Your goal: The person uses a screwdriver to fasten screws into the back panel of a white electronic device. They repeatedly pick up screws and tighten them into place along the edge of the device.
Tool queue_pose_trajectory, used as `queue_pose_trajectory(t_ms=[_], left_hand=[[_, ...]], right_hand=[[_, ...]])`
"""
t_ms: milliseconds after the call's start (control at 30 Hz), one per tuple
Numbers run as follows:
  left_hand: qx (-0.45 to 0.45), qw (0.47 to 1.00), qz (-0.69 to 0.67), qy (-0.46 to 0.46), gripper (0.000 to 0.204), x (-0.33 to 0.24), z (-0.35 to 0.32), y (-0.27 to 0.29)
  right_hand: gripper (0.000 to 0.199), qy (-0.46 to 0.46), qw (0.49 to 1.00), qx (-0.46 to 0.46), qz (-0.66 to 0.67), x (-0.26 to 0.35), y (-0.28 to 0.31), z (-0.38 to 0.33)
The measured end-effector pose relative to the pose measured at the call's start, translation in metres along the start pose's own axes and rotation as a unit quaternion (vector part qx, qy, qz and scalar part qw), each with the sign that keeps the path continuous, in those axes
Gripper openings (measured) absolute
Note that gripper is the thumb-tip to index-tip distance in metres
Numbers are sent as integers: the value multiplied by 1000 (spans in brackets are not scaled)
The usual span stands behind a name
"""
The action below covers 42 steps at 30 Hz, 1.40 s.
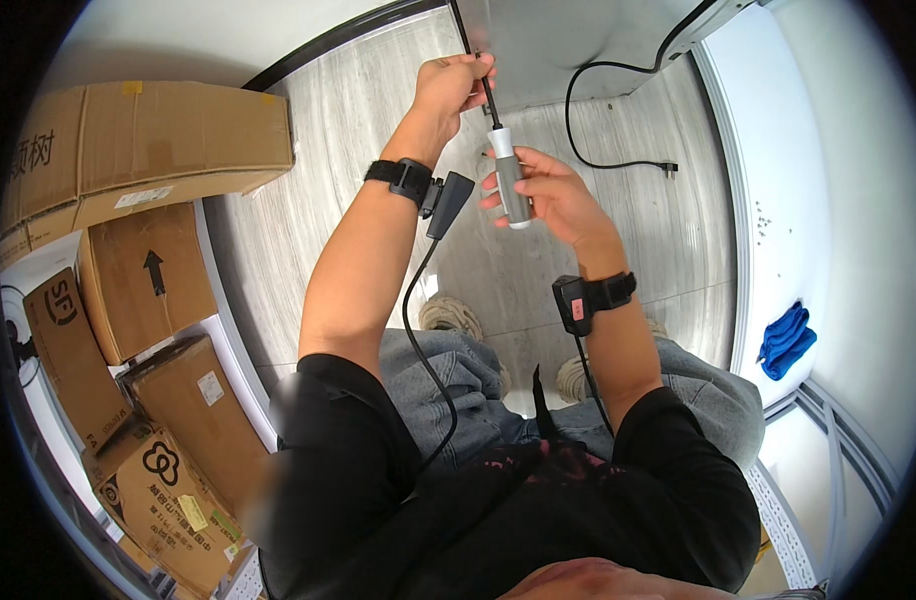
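My right hand [558, 195] is closed round the grey-and-white handle of a screwdriver [513, 185]. Its long black shaft points away from me, toward the lower part of a grey metal panel [568, 50]. My left hand [452, 88] is pinched round the far end of that shaft, beside the panel's left edge. Those fingers cover the tip, so I cannot tell whether a screw is there. Black straps with small devices and cables sit on both wrists.
Cardboard boxes [183, 140] are stacked along the left side. A black power cord with a plug [668, 168] lies on the wood-look floor [648, 230] at the right. Farther right, a blue cloth [786, 340] and several small screws [763, 222] rest on a white surface.
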State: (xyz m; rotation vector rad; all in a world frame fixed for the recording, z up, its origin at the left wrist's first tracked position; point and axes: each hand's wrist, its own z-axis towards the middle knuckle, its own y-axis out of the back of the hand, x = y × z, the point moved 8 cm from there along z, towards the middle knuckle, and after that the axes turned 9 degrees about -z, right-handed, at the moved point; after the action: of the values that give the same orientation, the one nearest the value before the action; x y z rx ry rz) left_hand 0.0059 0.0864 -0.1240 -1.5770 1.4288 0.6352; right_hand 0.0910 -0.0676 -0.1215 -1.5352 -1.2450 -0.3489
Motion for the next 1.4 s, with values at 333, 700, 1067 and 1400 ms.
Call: queue_pose_trajectory(t_ms=[333, 700, 1067, 1400], left_hand=[[17, 999, 33, 5, 12, 1, 1, -3], [18, 999, 47, 7, 11, -2, -4, -4], [14, 1000, -1, -2, 7, -3, -5, -5], [11, 1000, 0, 0, 8, -2, -4, -5]], right_hand=[[43, 27, 996, -72, -41, -7, 6, 5], [44, 63, 972, -103, -203, -6, 13, 9], [33, 69, 982, -126, -121, -6, 17, 8], [38, 80, 990, -109, -33, -9, 23, 11]])
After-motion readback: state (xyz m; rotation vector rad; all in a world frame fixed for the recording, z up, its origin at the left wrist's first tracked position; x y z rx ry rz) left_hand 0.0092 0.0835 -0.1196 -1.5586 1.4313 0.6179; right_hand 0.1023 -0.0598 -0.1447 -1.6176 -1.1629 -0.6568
